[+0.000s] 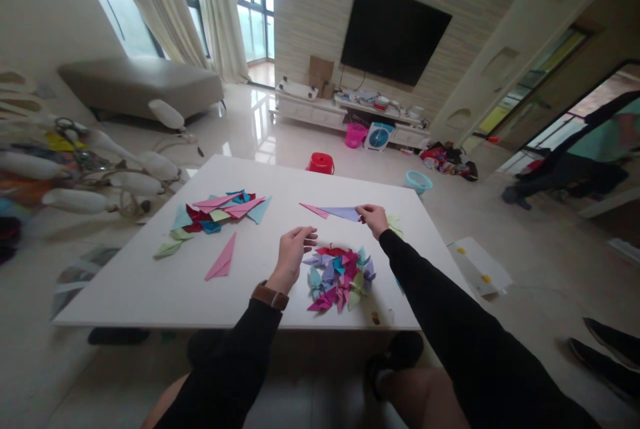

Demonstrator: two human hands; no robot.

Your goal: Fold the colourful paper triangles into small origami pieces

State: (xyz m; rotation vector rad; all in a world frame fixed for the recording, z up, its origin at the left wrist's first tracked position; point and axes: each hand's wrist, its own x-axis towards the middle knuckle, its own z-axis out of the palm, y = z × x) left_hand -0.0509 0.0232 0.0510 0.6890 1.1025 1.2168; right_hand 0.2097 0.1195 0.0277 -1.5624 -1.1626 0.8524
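Find nearest, at 4 o'clock from the middle of the white table (165, 295), a heap of folded paper figures (340, 275) in mixed colours

Log a lone pink piece (223, 261) at 8 o'clock, apart from both hands

Record left hand (296, 247) beside the heap: fingers loosely extended, nothing seen in grasp

Record right hand (364, 213) at 2 to 3 o'clock: thumb and fingers pinched on the right end of a purple folded piece (340, 213)

Note long axis of purple piece from about 9 to 3 o'clock; from left hand, at 2 o'clock; from right hand, at 9 o'clock; right hand nearer, in contact; cannot tell if flat or slightly raised

Note a slim pink piece (313, 209) at its left end, touching or overlapping, cannot tell which

List further a pile of folded pieces (220, 212) at 10 o'clock; beyond the table, a red bucket (321, 163) at 1 o'clock
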